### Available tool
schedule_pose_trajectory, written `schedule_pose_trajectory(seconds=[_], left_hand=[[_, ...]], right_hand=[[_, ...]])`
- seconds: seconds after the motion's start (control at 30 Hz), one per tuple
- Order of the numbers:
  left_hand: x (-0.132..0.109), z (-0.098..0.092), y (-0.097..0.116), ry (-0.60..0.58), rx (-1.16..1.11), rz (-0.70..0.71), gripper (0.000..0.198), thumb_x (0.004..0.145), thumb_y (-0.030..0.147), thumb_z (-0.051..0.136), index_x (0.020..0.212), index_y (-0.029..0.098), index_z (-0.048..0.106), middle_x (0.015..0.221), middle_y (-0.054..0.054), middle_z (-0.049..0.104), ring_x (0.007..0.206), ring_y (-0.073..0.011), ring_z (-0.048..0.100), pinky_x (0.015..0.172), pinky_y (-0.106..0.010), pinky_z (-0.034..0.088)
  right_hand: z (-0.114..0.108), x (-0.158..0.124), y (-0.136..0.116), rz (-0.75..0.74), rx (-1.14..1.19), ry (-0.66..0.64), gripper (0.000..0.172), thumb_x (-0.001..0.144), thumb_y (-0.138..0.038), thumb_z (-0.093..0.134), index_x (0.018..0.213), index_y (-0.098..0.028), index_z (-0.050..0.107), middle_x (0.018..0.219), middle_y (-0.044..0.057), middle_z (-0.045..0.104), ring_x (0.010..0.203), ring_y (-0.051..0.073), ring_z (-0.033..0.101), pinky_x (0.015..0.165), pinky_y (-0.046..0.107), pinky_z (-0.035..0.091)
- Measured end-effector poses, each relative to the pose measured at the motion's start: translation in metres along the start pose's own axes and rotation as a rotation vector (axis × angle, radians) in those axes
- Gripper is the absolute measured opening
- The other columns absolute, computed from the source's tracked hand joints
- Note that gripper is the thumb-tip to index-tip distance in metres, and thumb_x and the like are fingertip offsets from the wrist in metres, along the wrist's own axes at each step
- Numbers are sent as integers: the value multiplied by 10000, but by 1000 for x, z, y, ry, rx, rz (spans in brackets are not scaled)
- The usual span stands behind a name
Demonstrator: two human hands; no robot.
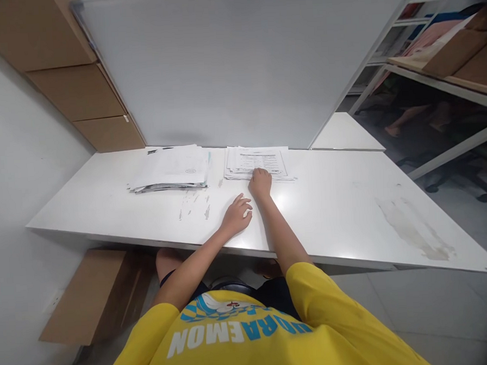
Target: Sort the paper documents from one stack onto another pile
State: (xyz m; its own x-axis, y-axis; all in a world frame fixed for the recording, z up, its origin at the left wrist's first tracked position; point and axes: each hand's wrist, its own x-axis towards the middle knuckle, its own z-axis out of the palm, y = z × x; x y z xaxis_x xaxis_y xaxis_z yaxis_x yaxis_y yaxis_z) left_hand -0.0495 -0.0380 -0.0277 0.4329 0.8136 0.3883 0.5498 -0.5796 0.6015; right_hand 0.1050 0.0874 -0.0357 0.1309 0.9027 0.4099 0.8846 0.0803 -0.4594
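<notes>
My right hand [260,182] rests on the near edge of a stack of printed papers [257,161] at the back of the white table [330,210]; its fingers are curled down onto the sheets. My left hand [237,214] lies flat on the bare tabletop just to the left and nearer to me, fingers spread, holding nothing. A second, thicker pile of papers [171,169] sits further left, apart from both hands.
A large white board [237,63] leans against the wall behind the table. Cardboard boxes [79,87] are stacked at the back left, another box [94,294] stands under the table. Metal shelving [438,79] stands on the right. Scuff stains [409,231] mark the table's right part.
</notes>
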Motion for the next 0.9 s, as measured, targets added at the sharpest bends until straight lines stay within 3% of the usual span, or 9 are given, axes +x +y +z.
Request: schedule_pose_trajectory(seconds=[0.1, 0.23, 0.33, 0.4, 0.47, 0.53, 0.67, 0.77, 0.9], left_hand=[[2, 0, 0, -7, -6, 6, 179, 879, 104, 548, 953, 203, 677, 1286, -82, 674, 1474, -300, 416, 1160, -526, 458], [0, 1, 0, 0, -13, 21, 165, 885, 130, 559, 972, 197, 684, 1276, -95, 681, 1472, -299, 419, 1189, -516, 423], [-4, 3, -4, 40, -81, -3, 303, 894, 210, 608, 1196, 210, 637, 1401, -111, 619, 1475, -279, 416, 1208, -494, 395], [-3, -1, -12, 117, -151, -114, 419, 930, 252, 573, 1348, 230, 542, 1493, -118, 547, 1475, -261, 419, 1192, -478, 412], [3, -15, -27, 246, -193, -279, 438, 950, 231, 520, 1387, 241, 497, 1498, -116, 543, 1453, -251, 451, 1176, -473, 425], [10, -43, -47, 398, -172, -408, 439, 922, 175, 523, 1356, 237, 510, 1447, -105, 583, 1410, -246, 499, 1181, -468, 412], [14, -110, -87, 639, 75, -470, 404, 866, 116, 534, 1260, 202, 559, 1344, -112, 604, 1334, -244, 526, 1182, -431, 390], [6, -140, -106, 649, 285, -491, 344, 851, 117, 557, 1186, 185, 595, 1261, -136, 594, 1288, -287, 516, 1155, -454, 388], [-4, -146, -117, 667, 364, -546, 317, 878, 116, 530, 1180, 177, 606, 1223, -147, 565, 1218, -287, 532, 1099, -434, 417]], right_hand=[[-1, 2, 0, 59, -12, -47, 327, 847, -92, 396, 1069, -111, 636, 1145, 241, 636, 1073, 359, 516, 934, 481, 360], [-6, 1, 1, 68, 38, -10, 351, 852, -116, 384, 1092, -111, 641, 1161, 223, 641, 1067, 340, 540, 936, 460, 382], [-13, -17, 7, 86, 156, 57, 368, 833, -136, 385, 1090, -128, 648, 1154, 196, 653, 1097, 316, 553, 982, 449, 394], [-19, -39, 14, 171, 274, 98, 351, 825, -174, 381, 1045, -155, 654, 1135, 171, 662, 1114, 304, 562, 999, 450, 405], [-26, -65, 22, 286, 448, 116, 331, 835, -233, 385, 1022, -187, 655, 1117, 134, 671, 1095, 282, 589, 969, 431, 444], [-36, -87, 27, 409, 589, 115, 303, 825, -267, 404, 975, -211, 661, 1072, 98, 685, 1028, 260, 629, 913, 403, 484], [-51, -105, 25, 523, 674, 130, 239, 781, -276, 442, 854, -236, 666, 967, 65, 703, 974, 254, 648, 859, 386, 509], [-54, -100, 20, 539, 665, 101, 226, 758, -270, 459, 837, -231, 667, 960, 63, 706, 966, 255, 643, 882, 395, 497], [-53, -95, 16, 508, 630, 65, 224, 758, -277, 468, 838, -223, 670, 966, 65, 706, 973, 255, 642, 887, 388, 485]])
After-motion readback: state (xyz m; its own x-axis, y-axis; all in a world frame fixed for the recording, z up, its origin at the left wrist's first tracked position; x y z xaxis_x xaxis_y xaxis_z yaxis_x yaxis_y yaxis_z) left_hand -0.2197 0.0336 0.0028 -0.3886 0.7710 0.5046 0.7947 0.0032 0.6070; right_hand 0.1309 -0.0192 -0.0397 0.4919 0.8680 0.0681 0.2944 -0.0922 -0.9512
